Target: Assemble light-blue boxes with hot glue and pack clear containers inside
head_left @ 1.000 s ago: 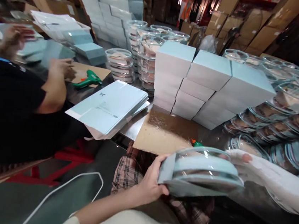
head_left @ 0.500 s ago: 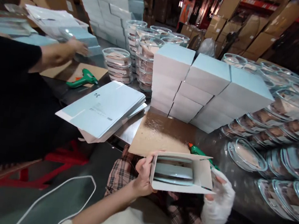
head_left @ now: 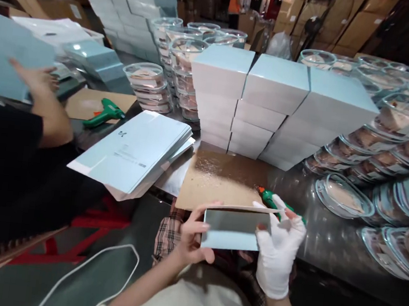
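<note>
Steel worktable (head_left: pixel 327 239) — three stacks of pale-blue boxes (head_left: pixel 273 109) at 12 o'clock. Bare left hand (head_left: pixel 191 237) and white-gloved right hand (head_left: pixel 277 251) both grip one pale-blue carton (head_left: pixel 235 229).

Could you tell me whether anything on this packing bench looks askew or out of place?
Two things stand out. The stack of flat blue cartons overhangs the bench edge and is fanned and tilted. The cardboard sheet in front of the stacked boxes is speckled with pale specks and also overhangs. The small box between the left hand and right hand looks sound.
</note>
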Demonstrator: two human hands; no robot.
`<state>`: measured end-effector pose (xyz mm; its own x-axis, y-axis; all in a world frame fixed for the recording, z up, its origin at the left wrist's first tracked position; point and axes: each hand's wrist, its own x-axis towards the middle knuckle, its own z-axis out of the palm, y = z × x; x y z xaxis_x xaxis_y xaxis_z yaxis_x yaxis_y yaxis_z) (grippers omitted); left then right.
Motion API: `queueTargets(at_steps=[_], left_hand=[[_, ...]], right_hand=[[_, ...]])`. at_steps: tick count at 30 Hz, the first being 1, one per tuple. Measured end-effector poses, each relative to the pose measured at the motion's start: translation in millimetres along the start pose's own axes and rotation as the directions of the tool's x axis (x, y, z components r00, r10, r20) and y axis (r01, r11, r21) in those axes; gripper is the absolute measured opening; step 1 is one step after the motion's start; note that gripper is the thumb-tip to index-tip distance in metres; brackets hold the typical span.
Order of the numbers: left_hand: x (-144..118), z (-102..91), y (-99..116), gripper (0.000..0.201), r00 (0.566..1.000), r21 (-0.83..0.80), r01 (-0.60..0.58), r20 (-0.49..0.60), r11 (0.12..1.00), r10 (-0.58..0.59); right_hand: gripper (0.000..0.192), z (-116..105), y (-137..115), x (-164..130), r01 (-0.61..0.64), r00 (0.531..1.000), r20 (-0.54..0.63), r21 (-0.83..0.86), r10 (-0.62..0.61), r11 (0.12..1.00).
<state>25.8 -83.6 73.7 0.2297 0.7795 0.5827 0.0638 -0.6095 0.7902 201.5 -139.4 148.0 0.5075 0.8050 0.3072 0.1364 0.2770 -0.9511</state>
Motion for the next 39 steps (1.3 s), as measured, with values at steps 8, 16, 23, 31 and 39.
queueTargets(at_steps=[8,16,23,31,39], left_hand=[[23.3,-13.7,-14.2,0.072,0.939,-0.161,-0.337,0.014,0.928,0.344],[6.8,-12.9,-5.3,0.039,0.954,0.042,-0.155,-0.254,0.987,0.161],[1.3,-13.3,14.2,0.041,0.850,-0.142,0.505,-0.091,0.851,-0.519],[2.9,-3.9,13.7,0.037,0.785,-0.132,0.607,-0.058,0.784,-0.617],[14.3,7.0,26.8,0.033,0.860,-0.100,0.509,0.035,0.855,-0.508]], right_hand=[[0.061,-117.2,34.9,30.1,-0.480,0.855,-0.320,-0.786,0.407,0.390],[0.038,-125.1,54.2,56.0,-0.639,0.703,-0.205,-0.602,0.681,0.479],[0.041,-118.5,40.5,38.7,-0.641,0.754,-0.152,-0.383,0.638,0.666],[0.056,-131.5,-1.6,24.8,-0.327,0.932,-0.226,-0.863,0.285,0.385],[0.051,-111.4,27.2,1.6,-0.408,0.875,-0.323,-0.088,0.362,0.909]])
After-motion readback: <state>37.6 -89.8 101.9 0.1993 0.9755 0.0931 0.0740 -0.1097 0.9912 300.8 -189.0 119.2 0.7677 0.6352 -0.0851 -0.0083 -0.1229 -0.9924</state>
